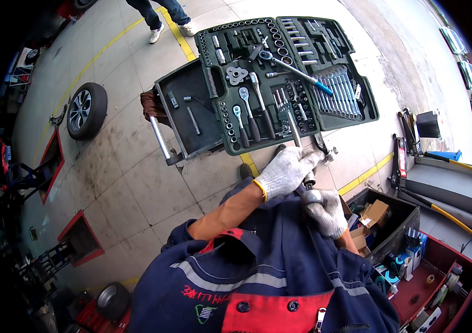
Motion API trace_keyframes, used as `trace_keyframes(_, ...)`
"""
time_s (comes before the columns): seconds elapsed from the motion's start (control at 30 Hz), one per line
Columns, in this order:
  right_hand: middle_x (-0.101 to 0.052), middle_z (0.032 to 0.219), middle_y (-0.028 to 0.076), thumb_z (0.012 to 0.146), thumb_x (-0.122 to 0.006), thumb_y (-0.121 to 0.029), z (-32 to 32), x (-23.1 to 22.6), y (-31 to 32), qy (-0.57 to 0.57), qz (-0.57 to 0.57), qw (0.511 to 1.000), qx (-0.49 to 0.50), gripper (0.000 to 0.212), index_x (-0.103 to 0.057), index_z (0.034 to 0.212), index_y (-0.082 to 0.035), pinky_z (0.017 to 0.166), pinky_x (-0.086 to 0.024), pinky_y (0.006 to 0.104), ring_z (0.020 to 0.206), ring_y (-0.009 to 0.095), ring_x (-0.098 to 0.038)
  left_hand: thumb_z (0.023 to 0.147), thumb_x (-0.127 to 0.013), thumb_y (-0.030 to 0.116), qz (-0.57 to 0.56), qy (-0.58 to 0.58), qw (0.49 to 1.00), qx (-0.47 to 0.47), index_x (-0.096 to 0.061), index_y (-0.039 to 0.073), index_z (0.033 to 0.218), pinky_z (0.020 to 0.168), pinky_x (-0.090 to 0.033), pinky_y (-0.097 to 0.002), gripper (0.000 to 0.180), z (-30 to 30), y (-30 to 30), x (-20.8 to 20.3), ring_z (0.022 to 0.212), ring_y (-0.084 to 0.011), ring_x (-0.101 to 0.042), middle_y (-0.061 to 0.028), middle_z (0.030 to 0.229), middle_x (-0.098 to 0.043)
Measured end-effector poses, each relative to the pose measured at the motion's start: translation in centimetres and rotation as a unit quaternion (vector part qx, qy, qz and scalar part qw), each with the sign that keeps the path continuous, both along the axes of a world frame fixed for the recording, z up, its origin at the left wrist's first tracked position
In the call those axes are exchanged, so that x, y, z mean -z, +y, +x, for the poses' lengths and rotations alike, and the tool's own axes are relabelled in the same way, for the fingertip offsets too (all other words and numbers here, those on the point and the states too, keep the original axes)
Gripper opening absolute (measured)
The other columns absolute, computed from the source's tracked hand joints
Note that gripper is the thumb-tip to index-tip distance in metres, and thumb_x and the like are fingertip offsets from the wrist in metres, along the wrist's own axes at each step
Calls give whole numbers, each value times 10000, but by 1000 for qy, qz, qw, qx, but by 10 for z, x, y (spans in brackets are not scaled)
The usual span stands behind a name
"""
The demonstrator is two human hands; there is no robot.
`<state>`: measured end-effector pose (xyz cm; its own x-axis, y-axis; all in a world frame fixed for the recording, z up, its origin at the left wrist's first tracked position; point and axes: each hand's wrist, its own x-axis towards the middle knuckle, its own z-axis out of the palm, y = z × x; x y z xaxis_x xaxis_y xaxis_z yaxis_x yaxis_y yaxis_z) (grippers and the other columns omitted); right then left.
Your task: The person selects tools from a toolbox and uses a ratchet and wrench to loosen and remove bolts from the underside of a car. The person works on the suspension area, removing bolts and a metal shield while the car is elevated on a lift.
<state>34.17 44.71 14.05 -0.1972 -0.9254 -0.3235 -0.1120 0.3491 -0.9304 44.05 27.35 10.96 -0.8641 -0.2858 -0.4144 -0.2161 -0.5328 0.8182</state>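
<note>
Both hands wear white knit gloves and meet in front of my body, just below the open tool case [373, 100]. My left hand [286, 171] is closed around a long chrome bar [293, 126], whose far end reaches over the case's near edge. My right hand [329, 213] grips a ratchet [312, 196] by its rounded metal head, lined up under the bar; its handle is mostly hidden. A dark joint shows between the two gloves. Beside my left fingertips is a small metal fitting [331, 154]. In the case lie ratchets [246, 100], sockets, combination wrenches [338, 94] and a blue-handled torque wrench [302, 75].
The case rests on a cart with a dark tray [191, 133] holding a few loose tools. A wheel [87, 111] is on the tiled floor at left. On my right are a black bin [397, 208] with cartons, a red tray [441, 266] and a floor jack [398, 161]. Another person's legs [161, 16] stand beyond.
</note>
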Motion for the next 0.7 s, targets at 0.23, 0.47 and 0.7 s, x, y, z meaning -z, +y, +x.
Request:
trace_keyframes(0.23,-681,736,145,837,-760,-199,20,2,-10,175,23,981,-82,229,-740,958,-6,675,-547,354,675,263,-688,1009,-546,406,-569,-90,798,176,-736,16,941,773,-575,-519,439,18,-15,-15,809,-405,-711,-193,838,-724)
trace_keyframes(0.47,-708,719,169,805,-819,-459,19,-11,-23,340,139,921,-132,424,-785,948,-61,674,-571,417,683,346,-726,938,-600,345,-615,-105,740,251,-755,68,948,774,-586,-497,317,19,-2,-17,844,-368,-739,-153,905,-760)
trace_keyframes(0.7,-636,687,45,906,-757,-386,-2,-26,-19,50,146,984,88,457,-693,975,62,583,-454,286,641,77,-555,1072,-545,253,-304,80,949,-15,-644,-1,1098,698,-571,-412,274,17,2,13,671,-226,-655,-41,747,-647)
